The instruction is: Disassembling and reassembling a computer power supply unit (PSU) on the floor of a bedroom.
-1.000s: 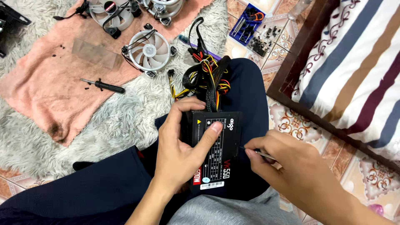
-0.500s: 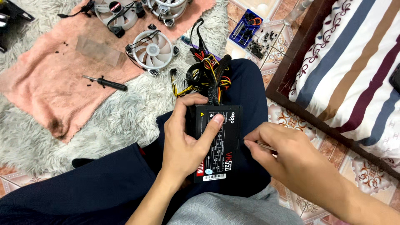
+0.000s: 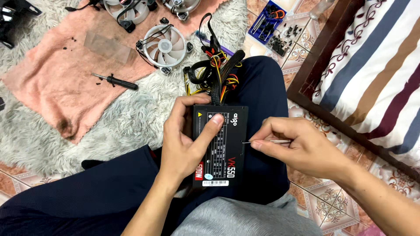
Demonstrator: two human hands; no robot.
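Note:
A black power supply box [image 3: 229,131] with a printed label rests on my lap, its bundle of coloured cables [image 3: 216,74] running away over my knee. My left hand [image 3: 186,142] grips the box's left side, thumb lying across the top face. My right hand [image 3: 297,144] pinches a thin metal screwdriver shaft [image 3: 267,141], whose tip meets the box's right edge.
A white fan [image 3: 164,47] and other fans lie on a pink towel [image 3: 57,78] over a grey shaggy rug. A black-handled screwdriver [image 3: 116,81] lies on the towel. A blue parts tray [image 3: 264,19] and loose black screws sit on tiles. A striped mattress in a wooden frame [image 3: 332,52] stands right.
My right hand has shifted the thin screwdriver so that its tip now touches the box's right edge. The left hand keeps the same grip; the view has drifted slightly.

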